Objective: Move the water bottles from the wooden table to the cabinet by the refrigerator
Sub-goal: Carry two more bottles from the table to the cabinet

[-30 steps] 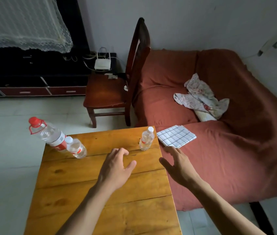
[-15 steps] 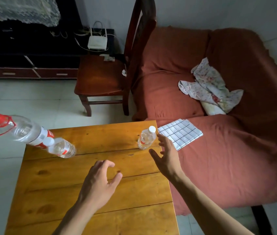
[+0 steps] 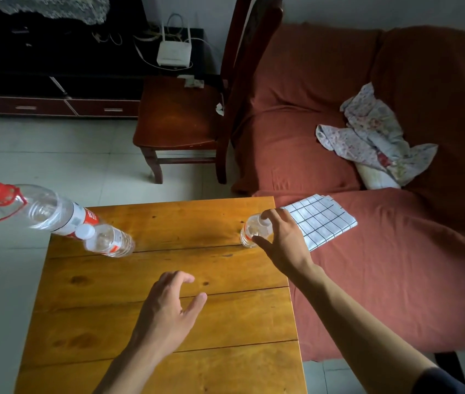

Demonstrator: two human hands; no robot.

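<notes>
From the head camera I look down on a wooden table (image 3: 168,322) with both bare hands stretched over it.

My right hand (image 3: 283,240) reaches to the table's far right corner. Its fingers curl over the top of a small clear bottle (image 3: 249,233) standing upright there, with the thumb against the bottle's lower side; the hand is wrapped around it, and the bottle's base seems to rest on the wood. Just right of this hand, a folded white cloth with a dark grid (image 3: 322,220) lies on a rust-red sofa (image 3: 396,265). Farther beyond it, a crumpled floral cloth (image 3: 373,135) sits on the sofa.

My left hand (image 3: 168,311) hovers over the middle of the table, spread, fingers loosely curved, holding nothing.

Well to the left of and beyond the left hand, at the far left corner, stand two more bottles touching each other: a small white-capped bottle (image 3: 109,241), and behind it a large bottle with a red cap and handle (image 3: 40,209).

Beyond both hands, a dark wooden chair (image 3: 177,118) stands on the pale floor.
</notes>
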